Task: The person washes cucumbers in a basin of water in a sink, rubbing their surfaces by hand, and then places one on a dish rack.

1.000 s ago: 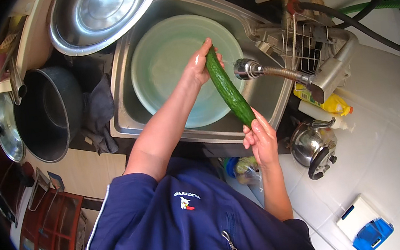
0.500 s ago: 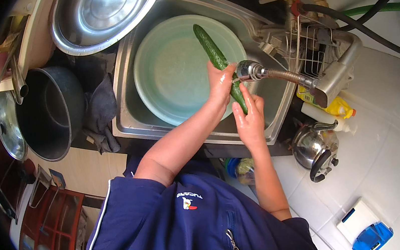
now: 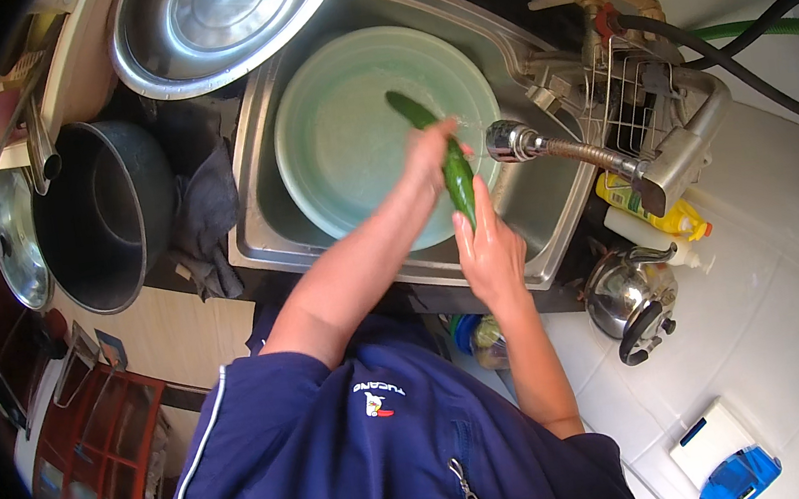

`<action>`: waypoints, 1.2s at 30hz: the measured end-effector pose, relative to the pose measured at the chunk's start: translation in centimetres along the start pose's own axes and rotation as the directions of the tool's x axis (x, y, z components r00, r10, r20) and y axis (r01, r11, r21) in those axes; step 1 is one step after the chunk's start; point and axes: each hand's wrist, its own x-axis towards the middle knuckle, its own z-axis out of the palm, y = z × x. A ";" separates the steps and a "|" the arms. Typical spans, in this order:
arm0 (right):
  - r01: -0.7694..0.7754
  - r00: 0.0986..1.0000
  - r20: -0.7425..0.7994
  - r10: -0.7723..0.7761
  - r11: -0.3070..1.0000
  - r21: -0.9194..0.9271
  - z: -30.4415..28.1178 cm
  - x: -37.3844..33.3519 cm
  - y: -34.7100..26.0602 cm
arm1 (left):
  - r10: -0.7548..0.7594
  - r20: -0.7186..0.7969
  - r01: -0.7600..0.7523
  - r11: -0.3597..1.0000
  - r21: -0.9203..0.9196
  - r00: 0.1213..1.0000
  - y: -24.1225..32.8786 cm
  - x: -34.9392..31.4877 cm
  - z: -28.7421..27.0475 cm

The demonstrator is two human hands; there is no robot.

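Note:
A long green cucumber (image 3: 457,179) slants over the pale green basin (image 3: 329,138), its far end pointing up and left. My left hand (image 3: 429,153) is wrapped round its middle and is slightly smeared by motion. At the near end, my right hand (image 3: 491,247) grips the cucumber between thumb and fingers. Just right of my left hand hangs the faucet head (image 3: 510,141) on its flexible metal neck. Some water shows between the faucet head and the cucumber.
The basin stands in a steel sink (image 3: 257,203). A wide steel bowl (image 3: 222,15) lies at the far left, with a dark pot (image 3: 93,219) and grey cloth (image 3: 205,209) nearer. On the right are a wire rack (image 3: 627,98), a yellow bottle (image 3: 680,218) and a kettle (image 3: 629,292).
The cucumber has shifted nearer to me and slightly left, out from under the faucet head. My left hand has slid along it, and my right hand has moved slightly nearer.

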 end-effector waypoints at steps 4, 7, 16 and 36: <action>0.111 0.991 -0.081 -0.111 0.994 -0.002 -1.6 -4.1 -0.5 | 0.142 -0.248 -0.179 0.975 -0.133 0.958 4.6 2.6 -1.3; 0.079 0.988 -0.132 -0.084 0.996 -0.038 -2.0 -4.9 -0.2 | 0.166 -0.222 -0.220 0.944 -0.245 0.961 4.7 1.8 0.3; 0.020 0.996 -0.085 -0.034 0.987 -0.161 -1.5 -3.5 1.3 | 0.023 0.040 -0.023 1.000 0.014 0.999 -0.5 -1.8 3.3; 0.007 0.996 -0.091 -0.006 1.000 0.002 -0.4 -0.7 1.3 | -0.036 0.270 0.052 0.997 -0.056 0.962 -1.3 -2.6 2.0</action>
